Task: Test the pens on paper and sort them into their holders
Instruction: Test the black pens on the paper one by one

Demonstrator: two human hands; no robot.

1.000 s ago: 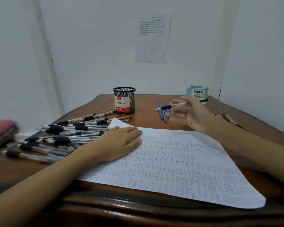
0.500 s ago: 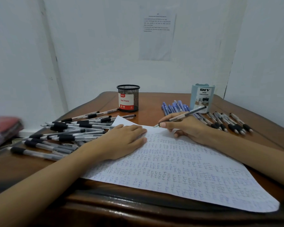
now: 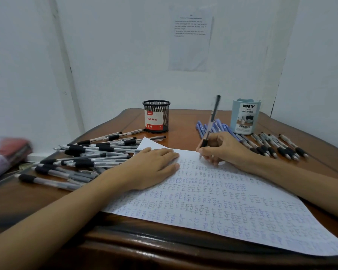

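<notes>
A large white paper (image 3: 222,203), covered in rows of small ink marks, lies on the wooden table. My right hand (image 3: 222,151) grips a clear pen with a black grip (image 3: 211,121), held nearly upright with its tip on the paper's far edge. My left hand (image 3: 152,168) rests flat on the paper's left part. A black mesh holder (image 3: 157,116) labelled "Ball Pens" stands at the back centre. A pale blue holder (image 3: 245,116) stands at the back right.
Several black-grip pens (image 3: 86,158) lie heaped left of the paper. Several blue pens (image 3: 203,128) lie beside the blue holder, and a row of black-grip pens (image 3: 277,146) lies right of them. White walls enclose the table; a blurred pink object (image 3: 6,154) sits far left.
My right hand brought the pen down from the air to the paper's far edge and tilted it upright into a writing grip. My left hand stayed flat on the paper.
</notes>
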